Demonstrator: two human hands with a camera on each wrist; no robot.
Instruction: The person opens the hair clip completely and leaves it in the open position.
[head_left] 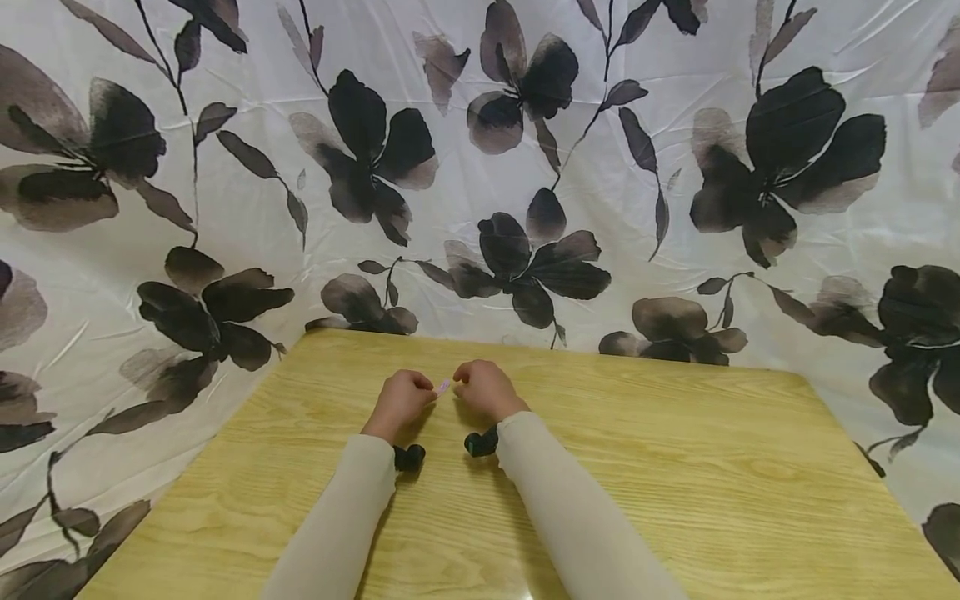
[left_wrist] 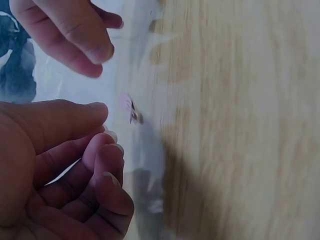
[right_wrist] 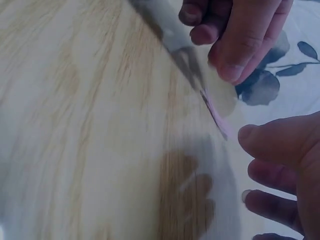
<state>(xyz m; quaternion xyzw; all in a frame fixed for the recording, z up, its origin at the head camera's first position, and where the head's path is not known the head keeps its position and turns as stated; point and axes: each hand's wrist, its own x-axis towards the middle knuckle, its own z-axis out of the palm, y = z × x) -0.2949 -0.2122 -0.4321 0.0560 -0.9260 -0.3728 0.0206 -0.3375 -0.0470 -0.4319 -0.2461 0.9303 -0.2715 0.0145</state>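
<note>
A small, slim pink piece (head_left: 444,387), shaped like a hair clip with a dark edge, lies on the wooden table between the two hands. My left hand (head_left: 403,402) is just to its left. The left wrist view shows that hand's thumb and bent fingers close together, with a gap between them and the pink piece (left_wrist: 128,106). To the right is my right hand (head_left: 489,392), nearest the other end of the piece. In the right wrist view its thumb and fingers are apart and hold nothing, while the pink piece (right_wrist: 215,115) lies beyond the thumb tip.
The light wood-grain table (head_left: 712,483) extends around both arms. A white cloth (head_left: 645,50) with dark flowers hangs behind the table and along its sides. Each wrist wears a black camera, such as the left wrist camera (head_left: 410,457).
</note>
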